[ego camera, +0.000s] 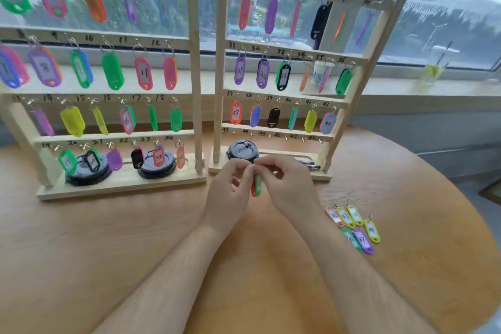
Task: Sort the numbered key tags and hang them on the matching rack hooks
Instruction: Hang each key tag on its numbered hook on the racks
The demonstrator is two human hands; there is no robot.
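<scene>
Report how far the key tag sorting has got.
Done: the left rack and the upper three rows of the right rack carry tags. In hand: the left hand and right hand pinch a green-and-red tag before the right rack. Left: its bottom row, hooks 43 to 48, is bare, and loose tags lie on the table.

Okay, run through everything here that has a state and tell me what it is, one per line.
left hand: pinches the top of the held tag.
right hand: pinches the same top.
held tag: upright, edge-on, not yet hung.
loose tags: lying flat on the table, unhung.
hooks 43 to 48: bare.
left rack: tags hanging in every row.
</scene>
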